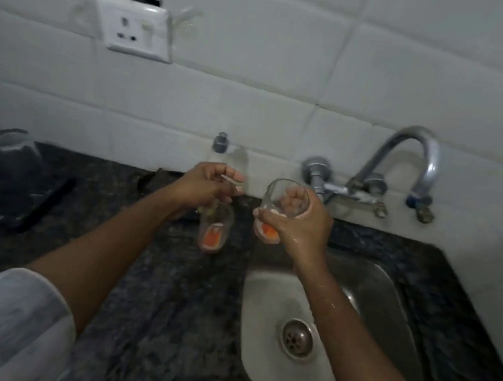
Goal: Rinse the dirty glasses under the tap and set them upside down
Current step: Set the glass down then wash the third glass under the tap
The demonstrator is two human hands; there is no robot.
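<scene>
My right hand [300, 227] grips a clear glass [284, 201] with an orange mark near its base, mouth up and tilted, held over the counter just left of the steel sink [391, 296]. My left hand [202, 184] is closed over the rim of a second clear glass [214, 232] with the same orange mark, which stands upright on the dark stone counter [163, 291]. A thin pale stick shows between the left fingers. The curved metal tap [413, 149] stands to the right, with no water running from it. My right wrist looks wet.
A soap bottle [222, 150] with a grey cap stands against the tiled wall behind my left hand. A dark plastic container [3, 159] sits at the far left. A wall socket [134, 29] is above. The drain [298, 337] lies in the sink's middle.
</scene>
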